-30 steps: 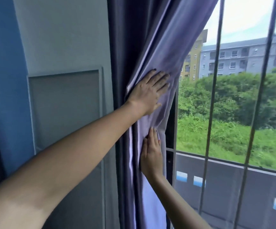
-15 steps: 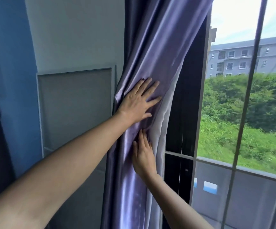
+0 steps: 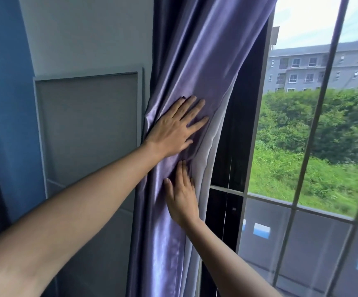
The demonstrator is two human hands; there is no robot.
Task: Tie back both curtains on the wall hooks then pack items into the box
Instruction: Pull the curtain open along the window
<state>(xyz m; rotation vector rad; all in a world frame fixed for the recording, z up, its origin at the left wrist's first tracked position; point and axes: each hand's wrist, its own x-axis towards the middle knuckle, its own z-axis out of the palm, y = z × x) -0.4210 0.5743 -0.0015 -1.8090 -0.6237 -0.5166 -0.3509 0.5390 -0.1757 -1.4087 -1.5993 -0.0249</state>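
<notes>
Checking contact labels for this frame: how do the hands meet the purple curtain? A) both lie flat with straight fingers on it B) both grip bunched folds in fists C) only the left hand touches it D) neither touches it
A: the left hand and the right hand both lie flat with straight fingers against the purple curtain, left above right.

A shiny purple satin curtain [image 3: 197, 67] hangs from twelve o'clock down to six, gathered into folds at the middle of the view, its pale lining showing along the edge toward three o'clock.
</notes>
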